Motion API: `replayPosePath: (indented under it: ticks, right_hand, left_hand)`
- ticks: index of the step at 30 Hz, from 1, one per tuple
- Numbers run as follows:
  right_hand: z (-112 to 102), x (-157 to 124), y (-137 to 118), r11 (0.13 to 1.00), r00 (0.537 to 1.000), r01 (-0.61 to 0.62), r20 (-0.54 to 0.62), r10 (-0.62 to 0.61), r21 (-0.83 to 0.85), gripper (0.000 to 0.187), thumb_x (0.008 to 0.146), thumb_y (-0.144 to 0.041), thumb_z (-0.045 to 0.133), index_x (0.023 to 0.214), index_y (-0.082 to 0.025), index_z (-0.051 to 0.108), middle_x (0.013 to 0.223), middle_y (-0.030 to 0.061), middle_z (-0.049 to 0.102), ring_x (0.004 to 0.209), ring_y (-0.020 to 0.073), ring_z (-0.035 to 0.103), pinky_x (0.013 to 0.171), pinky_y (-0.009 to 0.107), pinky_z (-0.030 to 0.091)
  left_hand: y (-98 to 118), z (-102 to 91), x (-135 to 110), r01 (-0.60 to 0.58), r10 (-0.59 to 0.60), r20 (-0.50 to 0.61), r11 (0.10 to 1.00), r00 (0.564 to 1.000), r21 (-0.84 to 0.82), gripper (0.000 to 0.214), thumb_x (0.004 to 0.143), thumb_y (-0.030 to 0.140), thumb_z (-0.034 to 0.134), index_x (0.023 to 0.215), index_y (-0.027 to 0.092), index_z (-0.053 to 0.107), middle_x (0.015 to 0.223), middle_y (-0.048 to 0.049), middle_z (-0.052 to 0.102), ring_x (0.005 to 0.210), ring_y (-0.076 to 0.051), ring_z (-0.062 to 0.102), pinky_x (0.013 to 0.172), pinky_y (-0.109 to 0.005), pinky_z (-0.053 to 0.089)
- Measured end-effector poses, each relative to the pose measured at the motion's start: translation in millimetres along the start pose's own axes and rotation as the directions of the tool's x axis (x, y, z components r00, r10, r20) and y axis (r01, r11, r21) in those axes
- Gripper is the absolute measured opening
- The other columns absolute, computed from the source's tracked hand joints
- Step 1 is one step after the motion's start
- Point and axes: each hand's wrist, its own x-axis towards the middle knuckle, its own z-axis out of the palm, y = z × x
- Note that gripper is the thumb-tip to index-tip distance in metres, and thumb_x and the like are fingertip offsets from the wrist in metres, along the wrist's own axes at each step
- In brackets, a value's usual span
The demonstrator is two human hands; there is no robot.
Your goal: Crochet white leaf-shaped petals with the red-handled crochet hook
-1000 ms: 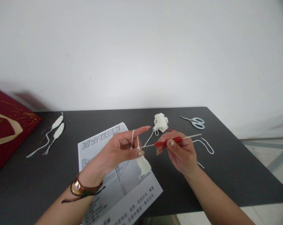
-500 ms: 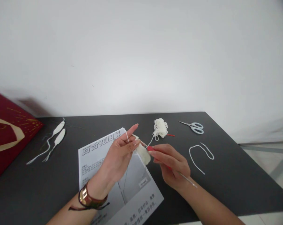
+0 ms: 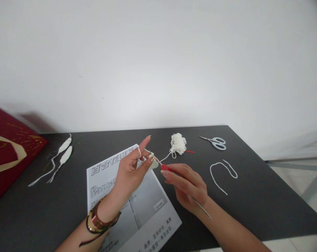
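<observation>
My left hand [image 3: 132, 169] pinches a small white crocheted piece [image 3: 151, 162] between thumb and middle finger, with white yarn looped over the raised index finger. My right hand [image 3: 188, 184] grips a crochet hook [image 3: 166, 168] by its red handle, and the metal tip points into the white piece. The hook's bare metal tail sticks out past my right wrist. The yarn runs from the work back to a loose white yarn pile [image 3: 177, 143] on the dark table [image 3: 253, 196].
A printed pattern sheet [image 3: 137, 206] lies under my hands. Two finished white petals [image 3: 64, 150] with tails lie at the left. Pale blue scissors [image 3: 216, 142] and a loose yarn strand [image 3: 223, 169] lie at the right. A red box [image 3: 8, 150] stands at the far left.
My right hand turned the hook round, from level and pointing left to angled up into the work. The white piece, hanging below my left thumb before, is now pinched up at the fingertips.
</observation>
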Motion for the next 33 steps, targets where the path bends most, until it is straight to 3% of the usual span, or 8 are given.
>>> replayPosePath:
  ticks: [6,11,15,19,24,28,33]
  right_hand:
    - [-2,4,-4,0.995,0.998,-0.061,-0.016,0.062,0.074,0.053,0.080,0.000,0.052,0.125,-0.027,0.056,0.103,0.0107,0.068,0.087,0.0198,0.066,0.070,0.032,0.057]
    - [-4,9,-7,0.955,0.974,-0.207,-0.052,0.222,0.214,0.045,0.080,0.000,0.056,0.113,-0.028,0.064,0.096,0.0078,0.069,0.081,0.0184,0.066,0.065,0.030,0.056]
    - [-5,8,-4,0.889,0.942,-0.283,-0.070,0.328,0.359,0.032,0.084,-0.008,0.056,0.105,-0.028,0.068,0.091,0.0066,0.070,0.081,0.0200,0.066,0.066,0.033,0.056]
    - [-6,11,-2,0.777,0.888,-0.346,-0.083,0.452,0.526,0.018,0.086,-0.016,0.057,0.095,-0.024,0.071,0.083,0.0065,0.069,0.070,0.0192,0.065,0.061,0.034,0.054]
    - [-9,18,-1,0.673,0.864,-0.365,-0.035,0.502,0.643,0.013,0.086,-0.023,0.060,0.092,-0.022,0.072,0.077,0.0056,0.068,0.065,0.0179,0.063,0.056,0.032,0.051]
    - [-13,21,0,0.652,0.873,-0.357,-0.010,0.488,0.669,0.013,0.085,-0.022,0.060,0.091,-0.021,0.072,0.075,0.0055,0.068,0.066,0.0179,0.063,0.056,0.031,0.051]
    - [-20,22,2,0.651,0.884,-0.381,0.051,0.465,0.657,0.013,0.085,-0.024,0.061,0.090,-0.021,0.073,0.072,0.0052,0.067,0.066,0.0181,0.062,0.058,0.032,0.050]
  left_hand:
    - [1,-5.5,4,-0.005,0.002,0.049,0.999,0.999,0.045,0.056,0.076,0.019,0.069,0.129,0.030,0.055,0.073,0.0013,0.060,0.069,-0.015,0.052,0.072,-0.028,0.042]
    - [4,-12.8,9,0.125,-0.114,0.162,0.990,0.980,-0.059,0.051,0.075,0.019,0.070,0.124,0.029,0.059,0.070,0.0025,0.061,0.064,-0.012,0.052,0.068,-0.026,0.042]
    - [7,-17.7,11,0.199,-0.161,0.240,0.969,0.957,-0.144,0.025,0.074,0.016,0.070,0.099,0.021,0.072,0.072,-0.0011,0.067,0.067,-0.014,0.058,0.073,-0.028,0.043]
    - [10,-19.7,10,0.229,-0.171,0.291,0.957,0.941,-0.178,0.009,0.073,0.014,0.070,0.081,0.017,0.073,0.073,-0.0044,0.070,0.069,-0.017,0.061,0.075,-0.030,0.043]
    - [10,-24.0,8,0.314,-0.211,0.372,0.918,0.904,-0.243,0.029,0.071,0.012,0.071,0.098,0.021,0.073,0.074,-0.0024,0.068,0.064,-0.015,0.060,0.066,-0.028,0.042]
    - [8,-28.2,9,0.379,-0.237,0.444,0.886,0.864,-0.265,0.043,0.069,0.012,0.070,0.111,0.020,0.069,0.071,-0.0012,0.063,0.061,-0.014,0.059,0.063,-0.026,0.041]
    - [7,-29.6,11,0.453,-0.284,0.504,0.855,0.816,-0.252,0.046,0.066,0.010,0.069,0.111,0.017,0.069,0.067,-0.0009,0.060,0.058,-0.013,0.056,0.060,-0.025,0.042]
